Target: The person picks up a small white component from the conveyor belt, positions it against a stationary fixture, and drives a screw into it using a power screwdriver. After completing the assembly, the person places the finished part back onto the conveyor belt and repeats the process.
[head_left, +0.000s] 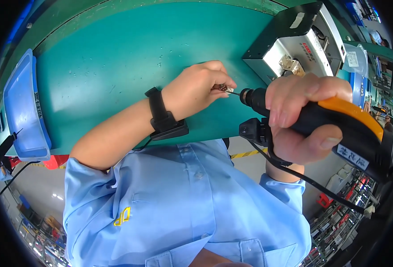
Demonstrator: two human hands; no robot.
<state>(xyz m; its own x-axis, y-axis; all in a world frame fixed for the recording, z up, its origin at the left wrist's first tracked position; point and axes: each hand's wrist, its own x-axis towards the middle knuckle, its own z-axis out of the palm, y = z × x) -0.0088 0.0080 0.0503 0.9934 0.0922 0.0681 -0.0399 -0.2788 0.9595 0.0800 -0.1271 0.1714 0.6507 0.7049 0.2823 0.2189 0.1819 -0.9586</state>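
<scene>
My right hand (305,115) is wrapped round a black and orange electric screwdriver (361,129), held nearly level with its bit toward the left. The thin bit reaches a small metal part (225,88) pinched in the fingertips of my left hand (198,84). Fingers cover most of that part, so its exact kind is hidden. Both hands are above the green table mat (112,66). Black straps sit on both wrists, and a cable runs from the right one.
A black and silver machine (299,44) stands at the back right, with a blue bin (359,84) beside it. At the far left lies a blue tray (23,107), with another black screwdriver (4,151) near its front. Tiny bits dot the mat.
</scene>
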